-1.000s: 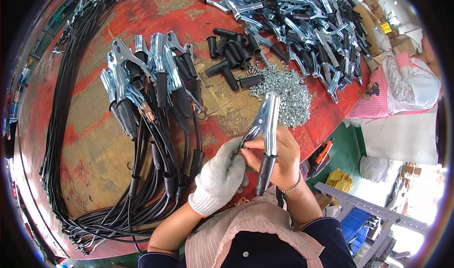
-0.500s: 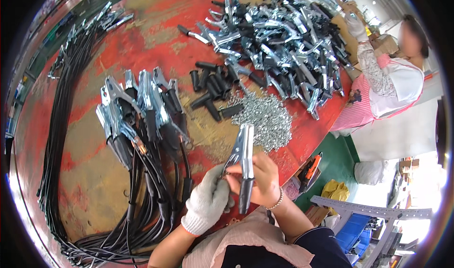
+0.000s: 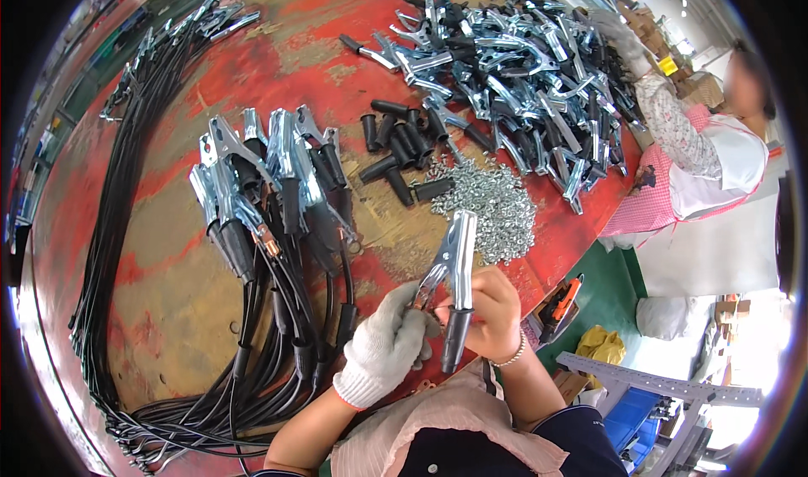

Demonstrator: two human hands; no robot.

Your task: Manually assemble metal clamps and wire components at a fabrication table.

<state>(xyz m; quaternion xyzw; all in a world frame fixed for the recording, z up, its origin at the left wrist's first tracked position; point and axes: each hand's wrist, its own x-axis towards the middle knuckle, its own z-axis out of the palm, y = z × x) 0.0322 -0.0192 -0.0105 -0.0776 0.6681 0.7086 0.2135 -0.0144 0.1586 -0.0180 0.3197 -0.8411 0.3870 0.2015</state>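
Between my hands, in front of my chest, stands a silver spring clamp [image 3: 461, 246], jaws pointing away from me and one handle covered by a black sleeve. My left hand [image 3: 385, 344], in a white knit glove, is closed on the clamp's other, bare handle, where a bit of copper shows. My right hand [image 3: 495, 310], bare with a beaded bracelet, is behind the sleeved handle. Its fingers are curled in a pinch close to the left fingertips; the sleeve hides what they hold. Just beyond the clamp lies a heap of small silver screws [image 3: 503, 216].
Loose black sleeves [image 3: 406, 145] lie past the screws, before a big pile of clamps [image 3: 539, 82]. To the left are clamps with black cables [image 3: 290, 178] and a long cable bundle [image 3: 126, 191]. A co-worker [image 3: 694, 157] stands at the table's far right.
The whole view has shifted, so the table's things sit farther right. Both my hands keep the same clamp between them, with the right fingers still pinched by the handle.
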